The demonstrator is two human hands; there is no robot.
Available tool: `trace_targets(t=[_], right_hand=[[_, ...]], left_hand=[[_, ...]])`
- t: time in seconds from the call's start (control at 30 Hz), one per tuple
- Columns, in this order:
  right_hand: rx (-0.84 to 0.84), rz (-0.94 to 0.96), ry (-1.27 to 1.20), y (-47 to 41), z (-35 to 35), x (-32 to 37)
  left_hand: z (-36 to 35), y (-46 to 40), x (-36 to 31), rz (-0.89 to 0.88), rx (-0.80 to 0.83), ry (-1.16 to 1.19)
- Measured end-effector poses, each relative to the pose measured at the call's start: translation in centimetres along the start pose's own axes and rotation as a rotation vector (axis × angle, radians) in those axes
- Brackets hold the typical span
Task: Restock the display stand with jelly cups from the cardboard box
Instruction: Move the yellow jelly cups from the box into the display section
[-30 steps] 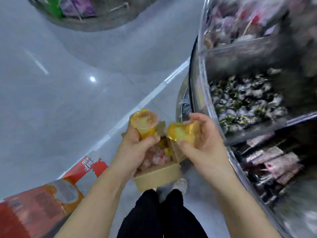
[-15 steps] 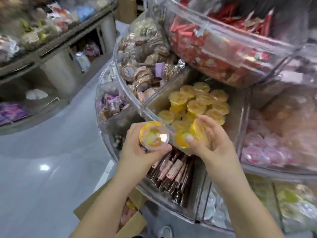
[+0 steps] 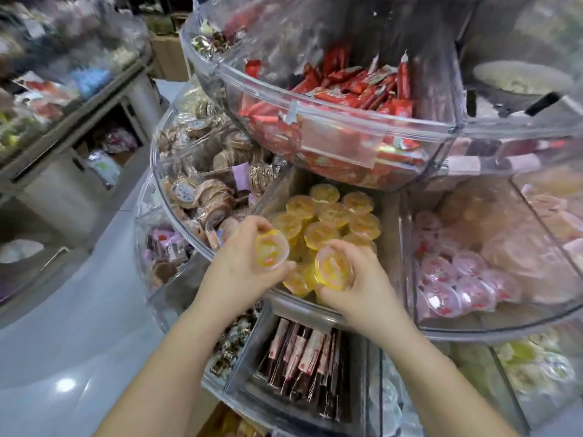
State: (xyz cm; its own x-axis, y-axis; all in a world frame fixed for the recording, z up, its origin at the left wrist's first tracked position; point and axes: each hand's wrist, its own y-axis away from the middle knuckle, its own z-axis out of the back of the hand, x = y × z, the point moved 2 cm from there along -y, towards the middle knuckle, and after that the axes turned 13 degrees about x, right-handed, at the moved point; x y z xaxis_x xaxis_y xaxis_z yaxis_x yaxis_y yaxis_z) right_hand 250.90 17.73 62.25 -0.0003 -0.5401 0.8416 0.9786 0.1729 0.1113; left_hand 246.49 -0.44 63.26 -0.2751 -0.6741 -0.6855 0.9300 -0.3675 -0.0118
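Left hand [image 3: 243, 266]: fingers curled round a yellow jelly cup [image 3: 270, 251] | right hand [image 3: 350, 279]: grips a second yellow cup [image 3: 333, 269] | both at the front wall of the display stand [image 3: 303, 302], middle tier, yellow-cup compartment [image 3: 328, 216] | neighbouring bin: pink cups [image 3: 457, 279], probably jelly, blurred.

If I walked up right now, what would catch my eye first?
Two hands at the middle tier: the left hand and right hand each hold a yellow jelly cup over the bin of yellow cups. Above it, the clear bin of red wrapped sweets stands out; pink cups fill the bin to the right.
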Motion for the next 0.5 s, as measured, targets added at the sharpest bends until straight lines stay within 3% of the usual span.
trace_targets(t=[0.07, 0.17, 0.37, 0.5], right_hand=[[0.043, -0.036, 0.115, -0.7, -0.7, 0.2], [0.094, -0.077, 0.216, -1.4, -1.3, 0.8], [0.105, -0.084, 0.206, -2.3, -1.6, 0.9], [0.083, -0.108, 0.212, -2.5, -2.0, 0.6]], left_hand=[[0.2, -0.4, 0.7, 0.095, 0.0, -0.122], [0.2, -1.1, 0.6, 0.024, 0.024, -0.209], [1.2, -2.3, 1.4, 0.01, 0.216, -0.046], [1.5, -2.0, 1.5, 0.043, 0.314, -0.104]])
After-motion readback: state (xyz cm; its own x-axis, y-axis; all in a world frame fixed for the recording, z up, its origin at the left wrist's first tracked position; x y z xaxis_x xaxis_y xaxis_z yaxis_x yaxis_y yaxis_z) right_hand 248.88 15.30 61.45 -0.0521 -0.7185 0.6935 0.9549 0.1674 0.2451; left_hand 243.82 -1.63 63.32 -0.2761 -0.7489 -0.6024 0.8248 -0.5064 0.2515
